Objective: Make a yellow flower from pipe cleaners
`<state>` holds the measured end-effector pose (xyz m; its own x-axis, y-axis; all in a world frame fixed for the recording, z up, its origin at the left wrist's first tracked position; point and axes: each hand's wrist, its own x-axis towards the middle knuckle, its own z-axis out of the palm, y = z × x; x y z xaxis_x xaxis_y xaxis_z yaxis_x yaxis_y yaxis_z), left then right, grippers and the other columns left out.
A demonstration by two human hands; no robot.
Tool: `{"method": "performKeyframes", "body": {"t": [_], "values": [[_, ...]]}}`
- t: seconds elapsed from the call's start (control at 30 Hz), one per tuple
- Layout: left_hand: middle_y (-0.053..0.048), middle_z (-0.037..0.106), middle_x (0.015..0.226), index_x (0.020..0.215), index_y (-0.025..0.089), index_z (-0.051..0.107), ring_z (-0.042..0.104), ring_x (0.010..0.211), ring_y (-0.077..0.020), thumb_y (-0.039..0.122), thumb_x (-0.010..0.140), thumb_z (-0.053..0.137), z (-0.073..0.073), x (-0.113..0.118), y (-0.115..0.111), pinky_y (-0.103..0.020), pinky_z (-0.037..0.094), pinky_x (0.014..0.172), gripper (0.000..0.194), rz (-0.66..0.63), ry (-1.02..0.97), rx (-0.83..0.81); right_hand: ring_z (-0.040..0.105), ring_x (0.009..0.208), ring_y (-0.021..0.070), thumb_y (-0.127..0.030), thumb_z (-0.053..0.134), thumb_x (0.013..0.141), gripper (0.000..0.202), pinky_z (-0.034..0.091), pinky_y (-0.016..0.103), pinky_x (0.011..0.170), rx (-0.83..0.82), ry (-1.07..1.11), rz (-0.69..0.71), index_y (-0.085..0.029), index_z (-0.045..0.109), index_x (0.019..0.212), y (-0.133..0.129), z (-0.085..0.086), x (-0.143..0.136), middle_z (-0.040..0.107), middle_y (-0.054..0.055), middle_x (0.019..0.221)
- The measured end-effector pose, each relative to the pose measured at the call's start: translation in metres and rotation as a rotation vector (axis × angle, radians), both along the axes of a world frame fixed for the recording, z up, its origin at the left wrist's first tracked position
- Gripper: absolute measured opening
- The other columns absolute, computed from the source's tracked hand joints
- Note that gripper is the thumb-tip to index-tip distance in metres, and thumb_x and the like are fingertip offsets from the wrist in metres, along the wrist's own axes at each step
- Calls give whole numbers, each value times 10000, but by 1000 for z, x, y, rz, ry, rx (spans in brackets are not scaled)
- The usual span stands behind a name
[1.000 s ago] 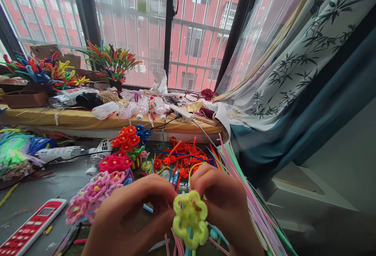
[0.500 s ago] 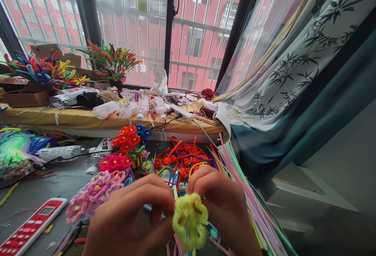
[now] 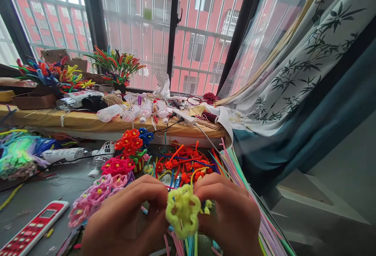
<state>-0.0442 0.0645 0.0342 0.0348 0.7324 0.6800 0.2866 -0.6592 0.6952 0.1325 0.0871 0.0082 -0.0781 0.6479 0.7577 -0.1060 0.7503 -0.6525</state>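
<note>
A yellow-green fuzzy flower point(image 3: 183, 211) with looped petals faces the camera between my two hands, low in the centre. My left hand point(image 3: 132, 216) pinches it from the left, fingers curled in beside its edge. From the right, my right hand point(image 3: 230, 211) grips it with bent fingers and thumb near the petals. The back of the flower is hidden. Pink fuzzy flowers point(image 3: 96, 193) lie next to my left hand, and long pastel stems point(image 3: 249, 189) run past my right hand.
Orange fuzzy pieces point(image 3: 188, 162) are heaped beyond my hands. A red and white remote point(image 3: 33, 228) lies at the lower left, with plastic bottles point(image 3: 102, 156) behind it. A yellow-covered ledge point(image 3: 82, 120) below the window holds more bottles and a power strip point(image 3: 183, 118).
The flower has shifted slightly left and up and turned, its petals now showing more openly. My right hand has moved a little right. The whole view has shifted slightly.
</note>
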Motion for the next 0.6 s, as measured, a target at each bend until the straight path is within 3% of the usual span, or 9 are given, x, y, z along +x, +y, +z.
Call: {"method": "performKeyframes", "body": {"t": [0.2,0.43,0.6], "values": [[58,682,624,703,263,705,608,530,-103,161,765,665,-3,12,-4,-166,475,480,126,138,-116,28,633,554,144,-216,817,796,97,528,232,501,197,12,-187,-209,727,829,-2,9,-7,699,13,669],[43,729,683,757,250,701,668,580,-119,109,771,664,4,3,-3,-160,525,518,146,96,80,51,649,541,147,-57,769,766,191,540,227,493,242,-73,-210,-215,720,861,0,11,-3,720,15,678],[41,717,680,786,261,698,665,587,-119,220,837,669,-4,5,-2,-160,529,514,71,129,-53,42,674,563,158,-33,756,756,204,562,236,523,257,-65,-230,-211,710,844,1,7,-6,719,14,671]]}}
